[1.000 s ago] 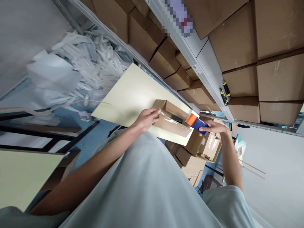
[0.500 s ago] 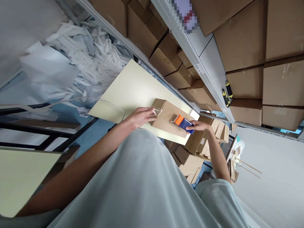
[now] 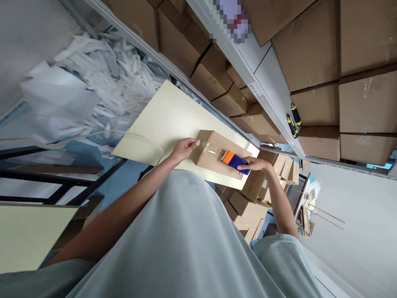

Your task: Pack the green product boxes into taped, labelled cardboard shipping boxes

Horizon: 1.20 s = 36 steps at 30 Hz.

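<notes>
A closed cardboard box (image 3: 214, 159) lies on a pale yellow board-like tabletop (image 3: 167, 111), with a strip of clear tape shining along its top. My right hand (image 3: 254, 164) is wrapped round a blue tape dispenser (image 3: 240, 163) with an orange front, held at the box's top near its right part. Just off the box's left end is my left hand (image 3: 184, 150), its thumb and fingers pinched together. Something small and whitish shows at those fingertips, too small to name.
Shelves beyond the table hold several cardboard boxes (image 3: 314, 49). Two yellow-and-black utility knives (image 3: 292, 126) lie on the shelf edge. White scrap paper (image 3: 120, 74) is heaped at the left. A clear hose (image 3: 139, 135) crosses the table's left side. More cartons (image 3: 248, 217) stand at the right.
My left hand has drawn back slightly left from the box's end, and its fingers have closed into a pinch. The dispenser has shifted a little left along the box.
</notes>
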Each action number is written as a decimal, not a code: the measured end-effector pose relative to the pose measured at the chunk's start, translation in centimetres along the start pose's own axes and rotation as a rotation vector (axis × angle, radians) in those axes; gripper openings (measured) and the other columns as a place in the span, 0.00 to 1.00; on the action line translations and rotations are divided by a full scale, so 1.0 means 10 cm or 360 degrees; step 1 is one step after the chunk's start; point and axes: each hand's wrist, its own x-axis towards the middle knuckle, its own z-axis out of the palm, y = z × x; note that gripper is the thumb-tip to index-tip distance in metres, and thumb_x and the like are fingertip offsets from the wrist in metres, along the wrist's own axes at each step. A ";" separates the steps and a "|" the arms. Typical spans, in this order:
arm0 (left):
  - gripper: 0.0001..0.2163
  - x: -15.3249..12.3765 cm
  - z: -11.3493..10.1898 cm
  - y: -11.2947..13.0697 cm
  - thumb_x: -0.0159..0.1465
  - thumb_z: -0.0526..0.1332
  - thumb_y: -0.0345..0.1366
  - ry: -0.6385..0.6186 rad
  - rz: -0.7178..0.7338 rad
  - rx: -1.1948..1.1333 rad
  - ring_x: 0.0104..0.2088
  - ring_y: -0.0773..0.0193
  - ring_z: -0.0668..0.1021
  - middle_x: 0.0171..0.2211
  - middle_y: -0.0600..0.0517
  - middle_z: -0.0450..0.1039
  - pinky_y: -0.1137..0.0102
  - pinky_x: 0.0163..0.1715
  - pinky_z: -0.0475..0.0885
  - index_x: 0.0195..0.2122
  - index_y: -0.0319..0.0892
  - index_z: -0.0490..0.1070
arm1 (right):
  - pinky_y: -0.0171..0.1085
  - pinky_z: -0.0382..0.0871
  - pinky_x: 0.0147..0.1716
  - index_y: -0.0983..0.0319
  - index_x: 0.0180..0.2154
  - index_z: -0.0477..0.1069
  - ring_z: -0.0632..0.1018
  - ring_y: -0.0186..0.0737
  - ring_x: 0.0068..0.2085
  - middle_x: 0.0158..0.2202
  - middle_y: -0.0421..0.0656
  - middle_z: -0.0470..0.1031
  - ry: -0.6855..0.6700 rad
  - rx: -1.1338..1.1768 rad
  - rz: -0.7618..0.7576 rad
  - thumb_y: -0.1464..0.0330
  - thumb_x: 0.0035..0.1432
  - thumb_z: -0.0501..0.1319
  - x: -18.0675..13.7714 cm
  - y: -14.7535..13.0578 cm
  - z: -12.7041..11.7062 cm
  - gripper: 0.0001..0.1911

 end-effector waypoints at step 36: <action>0.13 -0.40 1.07 -0.07 0.65 0.73 0.36 0.0972 0.0206 0.0418 0.47 0.62 0.83 0.46 0.47 0.86 0.67 0.53 0.77 0.48 0.35 0.83 | 0.40 0.81 0.39 0.62 0.35 0.80 0.85 0.44 0.37 0.31 0.43 0.83 0.0178 0.0142 -0.0436 0.46 0.54 0.80 -0.76 2.40 -0.63 0.26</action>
